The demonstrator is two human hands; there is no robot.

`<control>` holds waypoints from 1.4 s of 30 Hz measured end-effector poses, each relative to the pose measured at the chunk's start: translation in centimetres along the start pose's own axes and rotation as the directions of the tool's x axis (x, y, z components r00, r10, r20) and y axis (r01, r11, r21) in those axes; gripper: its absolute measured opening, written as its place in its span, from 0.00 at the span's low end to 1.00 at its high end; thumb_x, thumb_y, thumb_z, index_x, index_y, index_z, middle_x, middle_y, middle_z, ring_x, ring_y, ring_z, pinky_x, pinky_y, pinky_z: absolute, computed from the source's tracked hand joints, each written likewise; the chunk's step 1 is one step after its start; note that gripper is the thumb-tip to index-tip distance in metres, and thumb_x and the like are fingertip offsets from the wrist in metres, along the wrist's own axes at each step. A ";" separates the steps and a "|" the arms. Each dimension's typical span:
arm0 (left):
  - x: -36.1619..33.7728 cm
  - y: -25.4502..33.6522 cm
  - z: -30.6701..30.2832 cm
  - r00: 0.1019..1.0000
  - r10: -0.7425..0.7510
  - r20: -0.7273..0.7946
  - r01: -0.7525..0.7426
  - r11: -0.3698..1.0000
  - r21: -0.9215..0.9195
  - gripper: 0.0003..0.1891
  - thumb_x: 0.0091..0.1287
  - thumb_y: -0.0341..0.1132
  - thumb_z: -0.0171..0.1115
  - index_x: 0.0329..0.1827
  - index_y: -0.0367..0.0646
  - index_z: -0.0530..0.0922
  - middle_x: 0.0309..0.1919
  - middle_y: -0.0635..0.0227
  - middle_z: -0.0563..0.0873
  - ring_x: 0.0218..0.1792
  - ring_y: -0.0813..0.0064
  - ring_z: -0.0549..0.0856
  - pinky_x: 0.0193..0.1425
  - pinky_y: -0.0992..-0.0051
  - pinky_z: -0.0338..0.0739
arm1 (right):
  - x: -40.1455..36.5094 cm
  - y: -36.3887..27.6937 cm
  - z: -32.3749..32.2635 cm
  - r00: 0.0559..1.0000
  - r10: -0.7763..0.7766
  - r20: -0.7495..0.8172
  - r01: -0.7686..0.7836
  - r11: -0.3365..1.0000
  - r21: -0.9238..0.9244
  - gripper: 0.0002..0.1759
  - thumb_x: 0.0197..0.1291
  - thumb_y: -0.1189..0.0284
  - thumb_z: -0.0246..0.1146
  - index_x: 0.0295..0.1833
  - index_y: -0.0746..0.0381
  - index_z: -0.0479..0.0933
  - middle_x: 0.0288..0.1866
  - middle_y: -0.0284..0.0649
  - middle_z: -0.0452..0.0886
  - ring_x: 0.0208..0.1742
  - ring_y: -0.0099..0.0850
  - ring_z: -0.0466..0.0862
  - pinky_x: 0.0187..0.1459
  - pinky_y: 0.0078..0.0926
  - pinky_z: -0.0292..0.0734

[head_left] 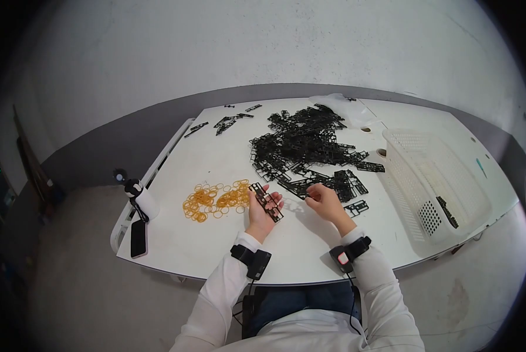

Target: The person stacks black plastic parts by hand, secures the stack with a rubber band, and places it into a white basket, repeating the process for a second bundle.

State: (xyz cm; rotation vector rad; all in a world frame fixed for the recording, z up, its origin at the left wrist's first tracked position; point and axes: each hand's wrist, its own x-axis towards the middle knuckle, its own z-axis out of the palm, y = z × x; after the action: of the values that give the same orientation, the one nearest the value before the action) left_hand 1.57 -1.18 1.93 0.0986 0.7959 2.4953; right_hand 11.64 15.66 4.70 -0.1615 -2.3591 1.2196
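Across the palm of my left hand (263, 212) lie flat black plastic frame pieces (267, 201), held with the fingers partly curled beneath them. My right hand (326, 202) is closed, its fingertips pinched together at the lower edge of a big heap of black frames (304, 138); what they hold, if anything, is too small to make out. Yellow rubber bands (207, 200) are spread on the white table (175, 246) just left of my left hand. A separate black frame (357, 207) lies right of my right hand.
A white perforated basket (412, 202) with some black pieces inside stands at the right. On the left edge are a white bottle (146, 202) and a phone (139, 239). Several black pieces (225, 124) lie at the back left; a clear plastic bag (339, 105) is behind the heap.
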 end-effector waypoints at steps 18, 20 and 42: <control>0.5 0.9 -1.2 0.723 -0.635 0.273 0.544 0.766 0.343 0.31 0.69 0.58 0.30 0.49 0.41 0.74 0.42 0.57 0.82 0.40 0.61 0.83 0.44 0.62 0.78 | -1.0 -0.9 0.9 0.794 -0.602 0.089 0.598 0.743 -0.300 0.21 0.43 0.78 0.62 0.49 0.62 0.74 0.45 0.42 0.78 0.47 0.41 0.76 0.47 0.32 0.74; -0.2 1.3 -0.1 0.756 -0.615 0.224 0.532 0.777 0.337 0.31 0.69 0.58 0.30 0.50 0.41 0.74 0.43 0.55 0.81 0.42 0.59 0.83 0.42 0.61 0.80 | -0.9 -1.4 0.4 0.791 -0.603 0.105 0.597 0.722 -0.350 0.25 0.40 0.80 0.62 0.50 0.62 0.74 0.46 0.43 0.77 0.47 0.40 0.76 0.46 0.32 0.74; -1.5 1.2 0.5 0.575 -0.769 0.279 0.552 0.617 0.561 0.34 0.68 0.62 0.24 0.54 0.44 0.69 0.39 0.51 0.82 0.26 0.68 0.82 0.21 0.73 0.77 | -0.9 -2.4 0.5 0.571 -0.780 0.254 0.817 0.513 -0.264 0.22 0.34 0.80 0.62 0.43 0.59 0.79 0.45 0.36 0.79 0.46 0.38 0.76 0.46 0.32 0.74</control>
State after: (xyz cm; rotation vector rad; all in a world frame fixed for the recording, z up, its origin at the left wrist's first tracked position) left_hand 2.47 -2.50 3.14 0.4764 0.9020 1.4197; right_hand 12.49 13.58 6.08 0.8396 -2.2373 0.3248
